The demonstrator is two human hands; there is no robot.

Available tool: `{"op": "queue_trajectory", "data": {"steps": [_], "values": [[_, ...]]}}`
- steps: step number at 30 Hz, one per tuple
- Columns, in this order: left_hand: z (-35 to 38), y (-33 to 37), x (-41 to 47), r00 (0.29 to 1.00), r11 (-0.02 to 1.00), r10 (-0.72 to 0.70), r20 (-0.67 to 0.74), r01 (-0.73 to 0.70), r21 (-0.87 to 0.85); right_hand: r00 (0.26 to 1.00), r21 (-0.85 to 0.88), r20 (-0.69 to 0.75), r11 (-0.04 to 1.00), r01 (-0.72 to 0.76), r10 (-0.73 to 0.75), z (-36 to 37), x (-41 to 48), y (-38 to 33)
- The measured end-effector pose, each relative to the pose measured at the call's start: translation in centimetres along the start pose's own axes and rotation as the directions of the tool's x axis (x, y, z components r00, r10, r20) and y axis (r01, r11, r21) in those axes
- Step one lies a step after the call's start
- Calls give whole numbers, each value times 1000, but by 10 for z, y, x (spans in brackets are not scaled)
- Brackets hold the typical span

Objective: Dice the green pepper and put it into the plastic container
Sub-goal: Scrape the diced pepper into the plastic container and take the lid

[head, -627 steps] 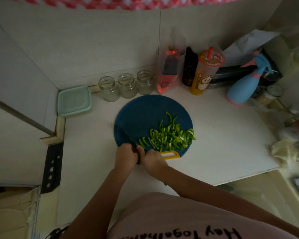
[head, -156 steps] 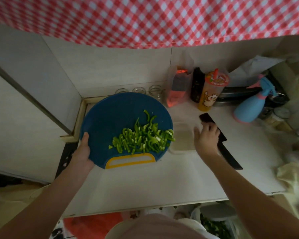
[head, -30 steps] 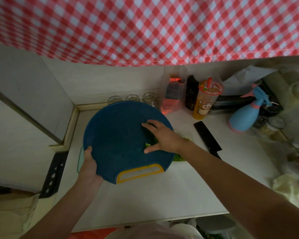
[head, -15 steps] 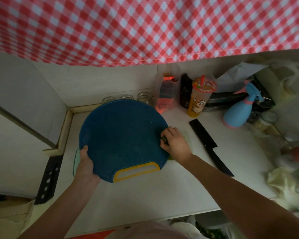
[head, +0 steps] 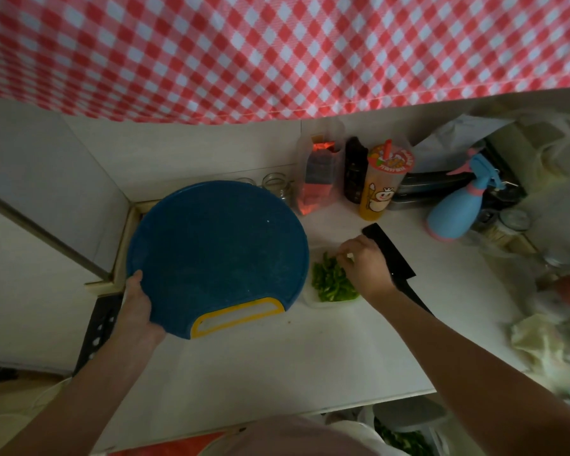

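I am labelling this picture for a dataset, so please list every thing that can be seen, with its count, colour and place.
cutting board: one, blue with yellow handle, held up over the counter, left side
green pepper pieces: many, green, in the plastic container
plastic container: one, clear, right of the cutting board
knife: one, black, right of the container
glass jars: two showing, clear, behind the cutting board
drink cup: one, orange, at the back of the counter
spray bottle: one, blue and pink, far right
checked cloth: one, red and white, hanging above
left hand: grips the cutting board's edge
right hand: over the container, fingers bent toward the pepper
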State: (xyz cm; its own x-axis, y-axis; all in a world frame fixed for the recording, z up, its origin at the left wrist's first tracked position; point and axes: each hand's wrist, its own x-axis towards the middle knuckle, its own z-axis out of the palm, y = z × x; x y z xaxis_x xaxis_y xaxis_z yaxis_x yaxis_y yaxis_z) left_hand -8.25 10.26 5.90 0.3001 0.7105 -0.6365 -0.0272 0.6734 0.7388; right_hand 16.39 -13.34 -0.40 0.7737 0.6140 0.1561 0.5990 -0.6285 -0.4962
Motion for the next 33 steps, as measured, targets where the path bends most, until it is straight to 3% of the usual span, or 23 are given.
{"op": "queue_trajectory", "data": {"steps": [5, 8, 11, 14, 17, 20, 24, 30, 33], "values": [[-21, 15, 11, 998, 997, -48, -43, 50, 53, 1000, -24, 15, 1000, -5, 6, -7, -7, 2], [-28, 18, 14, 999, 996, -31, -43, 34, 79, 982, -125, 59, 978, -170, 178, -11, -8, 2], [-37, 20, 15, 999, 994, -11, -44, 16, 107, 867, -132, 226, 895, -425, 445, -16, -11, 2], [-47, 19, 17, 1000, 990, -14, -9, 16, 138, 794, -82, 336, 856, -511, 506, -20, -16, 0], [-54, 15, 16, 1000, 986, 0, 12, -2, 169, 784, -142, 366, 863, -485, 501, -22, -17, 1], [-59, 8, 13, 1000, 982, -2, -13, 5, 190, 832, -180, 239, 865, -468, 500, -27, -13, 2], [-49, -13, 7, 998, 972, -60, -31, 65, 226, 910, -217, 135, 908, -358, 391, -47, -3, -1], [-16, -57, -10, 982, 969, -184, 51, 172, 178, 967, -318, 128, 932, -173, 223, -67, 1, -5], [-3, -74, -19, 975, 969, -203, 92, 186, 165, 969, -348, 131, 925, -155, 212, -69, -1, -7]]}}
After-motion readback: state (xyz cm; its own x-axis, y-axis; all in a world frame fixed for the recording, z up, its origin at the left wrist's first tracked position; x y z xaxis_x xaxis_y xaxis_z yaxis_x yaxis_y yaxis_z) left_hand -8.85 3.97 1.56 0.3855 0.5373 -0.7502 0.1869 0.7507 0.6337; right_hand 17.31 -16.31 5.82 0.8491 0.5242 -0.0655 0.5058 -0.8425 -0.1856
